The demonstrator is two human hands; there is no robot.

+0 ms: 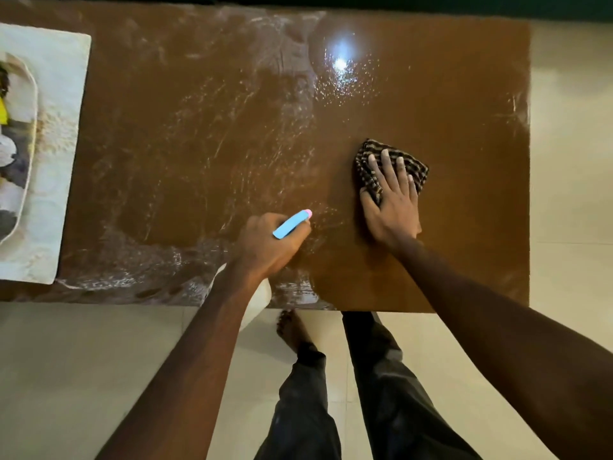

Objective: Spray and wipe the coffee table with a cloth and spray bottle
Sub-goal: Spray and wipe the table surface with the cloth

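Head view: right hand [393, 207], fingers spread flat, presses the checked cloth [369, 179] onto the coffee table [464, 94] at centre right; the wet streaks lie to its left. Left hand [265, 247] grips the spray bottle [291, 224], nozzle aimed toward the upper right. At far left, a tray [33, 81] holds indistinct items.

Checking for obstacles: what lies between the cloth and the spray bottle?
Head view: only bare table, wet-streaked, between the spray bottle and the cloth.

Left end: a white mat [63, 94] with a tray [25, 144] on it blocks the bench [464, 78].
Middle to far edge: open wet surface, room to pass.
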